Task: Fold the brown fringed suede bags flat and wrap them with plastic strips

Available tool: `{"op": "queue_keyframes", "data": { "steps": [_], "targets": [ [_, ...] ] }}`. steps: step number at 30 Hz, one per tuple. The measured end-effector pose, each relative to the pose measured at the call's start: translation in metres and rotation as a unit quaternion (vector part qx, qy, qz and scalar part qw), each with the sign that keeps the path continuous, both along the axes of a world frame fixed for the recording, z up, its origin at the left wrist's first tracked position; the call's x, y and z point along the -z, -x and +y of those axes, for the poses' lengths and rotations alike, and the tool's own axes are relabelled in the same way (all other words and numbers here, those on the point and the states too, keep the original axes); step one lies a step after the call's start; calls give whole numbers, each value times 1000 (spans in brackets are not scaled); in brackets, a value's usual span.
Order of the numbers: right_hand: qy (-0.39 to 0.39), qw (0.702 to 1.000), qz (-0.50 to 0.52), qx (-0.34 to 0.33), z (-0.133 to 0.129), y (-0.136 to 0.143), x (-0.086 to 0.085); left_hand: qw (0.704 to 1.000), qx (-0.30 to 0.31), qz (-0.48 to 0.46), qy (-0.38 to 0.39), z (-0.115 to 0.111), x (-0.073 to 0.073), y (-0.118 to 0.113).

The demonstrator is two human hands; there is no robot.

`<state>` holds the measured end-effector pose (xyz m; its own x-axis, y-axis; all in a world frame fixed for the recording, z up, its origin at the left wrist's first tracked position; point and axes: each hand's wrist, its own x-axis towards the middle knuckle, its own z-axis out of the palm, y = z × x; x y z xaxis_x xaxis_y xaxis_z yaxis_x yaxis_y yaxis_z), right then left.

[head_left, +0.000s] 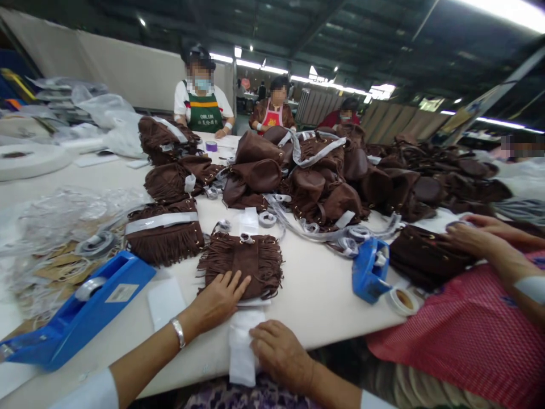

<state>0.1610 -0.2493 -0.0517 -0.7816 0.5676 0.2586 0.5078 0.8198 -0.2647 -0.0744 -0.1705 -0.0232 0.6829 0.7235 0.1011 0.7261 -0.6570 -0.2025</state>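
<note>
A brown fringed bag [244, 258] lies on the white table in front of me. My left hand [223, 298] rests on its lower left part, fingers spread, a silver bracelet on the wrist. Below the bag a strip of thin white wrapping [242, 346] hangs over the table edge. At the strip's right edge is my right hand [281, 352], its fingers curled together against the strip; the fingertips' hold is partly hidden. Just left of the bag sits another fringed bag [164, 230] with a pale wrapped strap across it.
Blue tape dispensers stand at left [93, 307] and right [371, 270], with a tape roll [402, 301] beside the right one. Brown bags [306, 182] are piled across the table. A person's hands [489, 238] work on a bag at right; other people sit opposite. Plastic bags lie left.
</note>
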Motion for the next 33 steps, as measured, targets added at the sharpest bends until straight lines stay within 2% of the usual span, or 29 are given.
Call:
{"op": "queue_keyframes", "data": {
  "steps": [4, 8, 12, 19, 23, 33],
  "targets": [
    [-1, 999, -45, -13, -3, 6, -9, 1000, 28, 9, -2, 4, 13, 4],
    [-32, 996, -74, -27, -2, 13, -3, 999, 46, 18, -14, 8, 17, 7],
    [-37, 997, -59, -29, 1, 13, 4, 998, 56, 25, -23, 11, 16, 7],
    [-27, 999, -29, -8, 0, -2, -3, 997, 57, 27, -33, 14, 3, 8],
    [-36, 999, -14, 7, -3, -5, -2, 997, 54, 33, -50, 12, -2, 8],
    [-84, 996, 24, 6, -3, -5, 3, 995, 59, 36, -78, 14, 5, 8]
  ]
}}
